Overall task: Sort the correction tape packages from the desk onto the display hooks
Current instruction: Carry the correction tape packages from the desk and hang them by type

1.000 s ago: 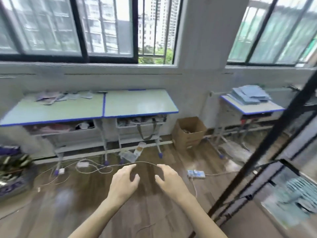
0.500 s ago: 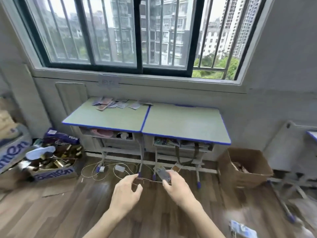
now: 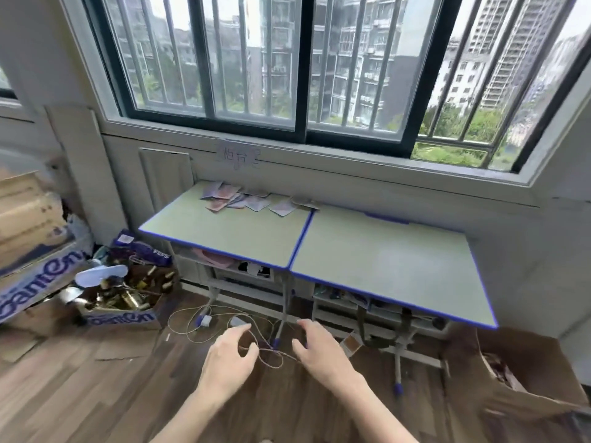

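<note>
In the head view, the correction tape packages (image 3: 252, 199) lie scattered at the far edge of the left counter (image 3: 220, 231), close to the window wall. The right counter (image 3: 390, 266) touches it side by side. Both hands are held low over the wooden floor, well apart from the packages. The left hand (image 3: 228, 362) is released, its fingers loosely curved, holding nothing. The right hand (image 3: 319, 350) is released too, with nothing in it.

Two green, blue-edged desks stand side by side; the left desk (image 3: 204, 231) carries scattered packages (image 3: 252, 201) along its far edge.
</note>
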Tool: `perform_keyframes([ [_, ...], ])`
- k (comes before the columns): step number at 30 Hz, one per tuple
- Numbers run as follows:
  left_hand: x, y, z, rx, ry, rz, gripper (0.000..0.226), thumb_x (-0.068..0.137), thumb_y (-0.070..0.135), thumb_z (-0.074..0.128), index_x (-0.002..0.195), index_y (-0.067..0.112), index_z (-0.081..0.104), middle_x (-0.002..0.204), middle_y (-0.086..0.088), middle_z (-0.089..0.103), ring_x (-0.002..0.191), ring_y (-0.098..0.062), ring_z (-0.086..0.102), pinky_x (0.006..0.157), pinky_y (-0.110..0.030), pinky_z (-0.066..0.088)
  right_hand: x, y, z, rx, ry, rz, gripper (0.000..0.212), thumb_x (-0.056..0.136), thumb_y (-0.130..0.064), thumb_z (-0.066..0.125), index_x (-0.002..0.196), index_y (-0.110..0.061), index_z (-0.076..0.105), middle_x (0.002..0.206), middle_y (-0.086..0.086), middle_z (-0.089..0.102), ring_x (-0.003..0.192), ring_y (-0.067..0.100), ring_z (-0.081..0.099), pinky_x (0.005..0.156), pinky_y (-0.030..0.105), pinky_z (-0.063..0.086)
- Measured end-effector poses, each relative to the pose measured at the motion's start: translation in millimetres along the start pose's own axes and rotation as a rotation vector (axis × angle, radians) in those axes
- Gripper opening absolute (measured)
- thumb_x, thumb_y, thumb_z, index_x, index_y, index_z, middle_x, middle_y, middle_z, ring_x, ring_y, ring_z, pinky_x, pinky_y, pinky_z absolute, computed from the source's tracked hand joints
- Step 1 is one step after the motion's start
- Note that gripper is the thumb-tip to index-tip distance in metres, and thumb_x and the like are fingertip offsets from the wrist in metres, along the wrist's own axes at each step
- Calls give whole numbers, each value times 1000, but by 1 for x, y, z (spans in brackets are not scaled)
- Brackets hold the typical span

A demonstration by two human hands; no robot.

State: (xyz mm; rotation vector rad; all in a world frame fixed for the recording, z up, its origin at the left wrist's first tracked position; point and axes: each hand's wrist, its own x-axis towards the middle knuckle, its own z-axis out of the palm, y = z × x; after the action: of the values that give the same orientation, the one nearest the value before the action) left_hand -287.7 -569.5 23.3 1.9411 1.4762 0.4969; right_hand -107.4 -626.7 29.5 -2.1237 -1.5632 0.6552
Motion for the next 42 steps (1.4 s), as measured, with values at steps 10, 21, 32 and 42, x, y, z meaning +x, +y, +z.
perform_keyframes([
  [10,200,-11,-33,16,27,54,48,92,26,62,138,15,53,141,-2,55,132,-20,49,111,-30,33,192,-31,-11,-183,0,2,46,98,-30,45,140,-12,40,139,9,48,129,24,44,106,33,33],
  [21,329,-10,-42,118,-125,107,51,93,30,60,142,16,49,145,1,50,137,-14,42,112,-23,25,322,-24,-14,-171,-40,100,48,99,-29,42,143,-13,37,144,7,44,131,24,44,105,34,36],
  [32,477,13,-14,215,-197,66,86,68,58,29,140,16,51,143,-2,53,134,-18,46,112,-27,28,498,32,-36,-176,-69,203,44,98,-28,41,138,-9,41,140,10,47,127,27,47,99,36,41],
  [42,604,29,2,222,-229,-36,56,89,39,49,141,16,49,144,-1,51,134,-17,45,110,-26,28,650,120,-71,538,192,770,25,98,-14,44,76,-3,50,90,18,52,82,29,53,64,29,36],
])
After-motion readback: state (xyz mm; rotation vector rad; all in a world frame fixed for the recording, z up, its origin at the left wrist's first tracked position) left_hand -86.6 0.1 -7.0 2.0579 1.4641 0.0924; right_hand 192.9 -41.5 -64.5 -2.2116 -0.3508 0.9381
